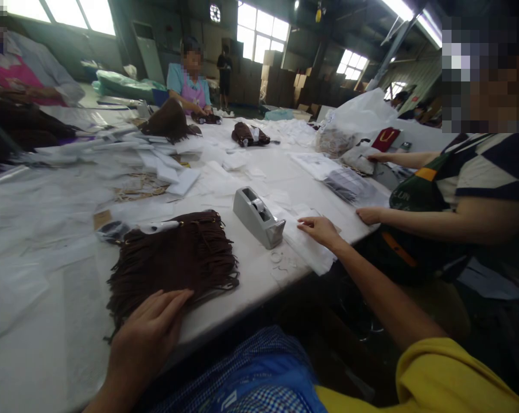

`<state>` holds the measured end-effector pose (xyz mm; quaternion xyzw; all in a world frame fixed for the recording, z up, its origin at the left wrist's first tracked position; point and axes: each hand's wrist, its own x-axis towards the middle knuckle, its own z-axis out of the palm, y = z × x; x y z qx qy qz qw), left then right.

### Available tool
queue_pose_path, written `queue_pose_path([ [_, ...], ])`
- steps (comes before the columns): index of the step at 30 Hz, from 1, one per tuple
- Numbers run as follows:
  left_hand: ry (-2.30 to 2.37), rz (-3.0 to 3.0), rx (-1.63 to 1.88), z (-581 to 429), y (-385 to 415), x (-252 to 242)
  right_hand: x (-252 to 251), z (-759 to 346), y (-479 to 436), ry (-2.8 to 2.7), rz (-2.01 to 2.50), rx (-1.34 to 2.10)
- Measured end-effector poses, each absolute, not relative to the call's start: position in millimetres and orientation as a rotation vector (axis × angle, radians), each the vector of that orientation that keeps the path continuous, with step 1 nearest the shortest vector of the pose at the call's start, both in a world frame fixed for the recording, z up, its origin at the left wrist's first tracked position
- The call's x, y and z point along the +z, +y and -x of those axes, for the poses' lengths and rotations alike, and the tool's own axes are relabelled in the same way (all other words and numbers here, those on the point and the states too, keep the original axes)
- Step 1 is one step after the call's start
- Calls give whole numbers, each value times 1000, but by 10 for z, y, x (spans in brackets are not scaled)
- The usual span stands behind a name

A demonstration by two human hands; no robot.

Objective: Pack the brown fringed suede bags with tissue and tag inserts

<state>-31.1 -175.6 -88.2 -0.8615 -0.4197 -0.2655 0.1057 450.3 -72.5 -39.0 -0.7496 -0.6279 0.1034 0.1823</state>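
Note:
A dark brown fringed handbag (pixel 173 261) lies flat on the white table in front of me, its strap end wrapped in white material. My left hand (pixel 150 324) rests on the bag's near edge, fingers stretched out and flat. To the right, my right hand (pixel 320 231) is over thin white plastic sheets (pixel 306 246), with its fingers bent and the tips a little apart. Whether the fingertips touch the sheets is hard to see. Between the two hands stands a grey tape dispenser (pixel 258 218). Beside it lies a small clear ring (pixel 275 257).
White foam pieces (pixel 169 169) and wrapping cover the left of the table. Another brown bag (pixel 250 135) lies farther back. At right, a co-worker's hand (pixel 369 215) is close to a bagged item (pixel 349 186). More people work across the table. The table's near edge (pixel 259 304) runs diagonally.

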Motion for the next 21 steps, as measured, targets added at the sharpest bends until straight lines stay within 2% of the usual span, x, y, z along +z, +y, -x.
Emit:
queue_pose_path([
  [9,-1307,2595,-750,309,-1752,-771,-202,-4548,-530,-1731,2114,320],
  [14,-1363,2644,-733,353,-1712,-722,73,-4377,-490,-1573,2030,232],
  [16,-1338,2685,-737,401,-1642,-701,263,-4203,-496,-1411,1860,379],
  [21,-1356,2829,-749,456,-1404,-634,600,-3275,-818,-1013,1069,1140],
])
